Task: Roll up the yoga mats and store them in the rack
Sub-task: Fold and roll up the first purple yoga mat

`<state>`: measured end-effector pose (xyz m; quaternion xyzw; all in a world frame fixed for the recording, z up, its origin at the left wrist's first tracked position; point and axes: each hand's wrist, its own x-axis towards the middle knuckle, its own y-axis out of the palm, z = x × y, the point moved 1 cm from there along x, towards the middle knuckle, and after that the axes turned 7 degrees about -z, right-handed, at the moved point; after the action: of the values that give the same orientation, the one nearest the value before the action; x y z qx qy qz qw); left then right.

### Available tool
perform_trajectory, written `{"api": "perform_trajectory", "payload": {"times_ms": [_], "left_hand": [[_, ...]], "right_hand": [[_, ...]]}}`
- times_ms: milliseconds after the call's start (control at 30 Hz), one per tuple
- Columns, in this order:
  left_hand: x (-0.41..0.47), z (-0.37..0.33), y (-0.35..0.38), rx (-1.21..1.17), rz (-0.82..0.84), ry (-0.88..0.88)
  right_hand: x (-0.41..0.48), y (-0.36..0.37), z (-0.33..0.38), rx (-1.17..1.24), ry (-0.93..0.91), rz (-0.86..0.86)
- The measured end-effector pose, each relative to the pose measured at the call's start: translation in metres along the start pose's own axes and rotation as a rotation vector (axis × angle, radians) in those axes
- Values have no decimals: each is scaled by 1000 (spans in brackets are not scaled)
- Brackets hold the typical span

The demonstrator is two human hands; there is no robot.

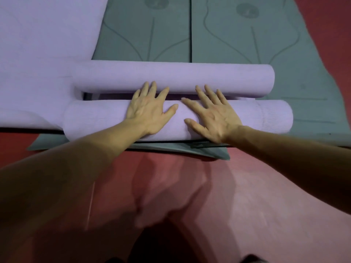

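Head view: left hand (150,111) and right hand (214,116) are both lying flat on the near purple roll (266,118). Fingers are straight and spread, pressing rather than grasping, nothing clenched. Fingertips are reaching over the gap to the far purple roll (190,76).

The near roll is lying crosswise along the near edge of the grey mats (247,44), with its left end overlapping the flat purple mat (38,44). The far roll is sitting just beside it, parallel. Red floor (247,186) is showing in front. Rack not in view.

Likely step: tightening the roll. Both palms should be pushing evenly and together, so the ends are coming out flush and not telescoping.

Writing: none readable. The grey mats are carrying line patterns and a round emblem (247,10), too faint for a brand.
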<state>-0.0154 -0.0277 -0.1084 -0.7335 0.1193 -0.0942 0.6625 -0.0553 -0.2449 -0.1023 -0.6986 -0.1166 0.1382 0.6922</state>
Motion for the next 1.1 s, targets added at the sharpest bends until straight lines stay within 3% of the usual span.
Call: {"api": "perform_trajectory", "payload": {"times_ms": [233,367,533,833,1100], "left_hand": [[-10,4,2,12,-164,127],[-9,7,3,139,-75,192],[-7,8,-1,132,59,182],[-17,-2,-24,46,-28,207],[-42,-9,-36,126,-57,217]], "right_hand": [[18,-3,-10,-1,-8,44],[29,-6,-14,15,14,59],[12,-4,-11,44,22,44],[-18,-15,-9,27,-34,60],[-37,-23,6,19,-136,15]]}}
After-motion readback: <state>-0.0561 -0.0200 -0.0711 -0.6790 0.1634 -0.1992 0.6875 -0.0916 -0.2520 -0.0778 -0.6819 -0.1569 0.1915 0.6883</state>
